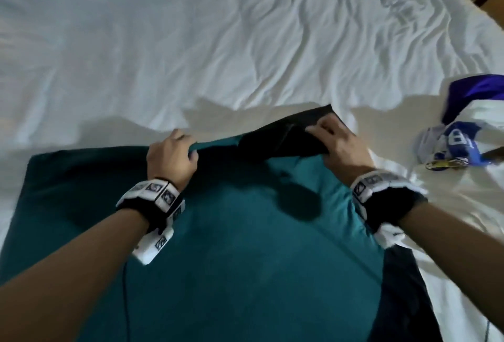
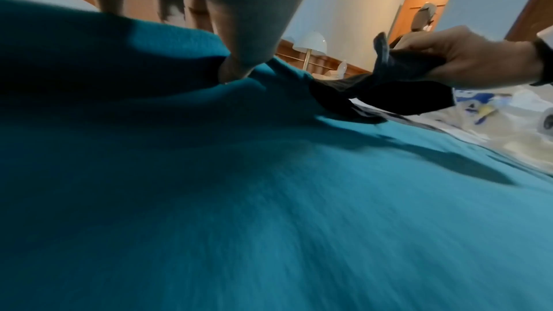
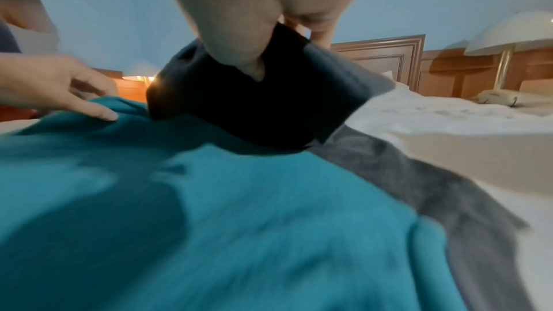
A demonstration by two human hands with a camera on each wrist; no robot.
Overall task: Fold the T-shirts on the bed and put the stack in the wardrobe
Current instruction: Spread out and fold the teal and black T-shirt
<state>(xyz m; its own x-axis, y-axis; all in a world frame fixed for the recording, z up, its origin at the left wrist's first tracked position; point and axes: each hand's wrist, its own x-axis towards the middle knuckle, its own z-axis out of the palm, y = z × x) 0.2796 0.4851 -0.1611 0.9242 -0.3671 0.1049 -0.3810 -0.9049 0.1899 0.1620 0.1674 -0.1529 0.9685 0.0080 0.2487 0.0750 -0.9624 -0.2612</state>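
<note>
A teal T-shirt (image 1: 245,246) lies spread on the white bed (image 1: 218,55), filling the near half of the head view. My left hand (image 1: 174,156) pinches its far edge (image 2: 209,56) and lifts it a little off the sheet. My right hand (image 1: 335,139) grips the shirt's dark sleeve (image 1: 283,137), raised above the teal body; in the right wrist view thumb and fingers clamp this dark cloth (image 3: 254,103). A dark strip (image 1: 403,287) of cloth runs along the shirt's right side. Another white and blue garment (image 1: 463,128) lies crumpled at the right.
Keys on a blue strap (image 1: 447,164) lie beside the crumpled garment. The wooden headboard (image 3: 389,56) and a bedside lamp (image 3: 508,37) stand beyond the bed. The far half of the sheet is wrinkled and bare. The bed's edge runs along the top right corner.
</note>
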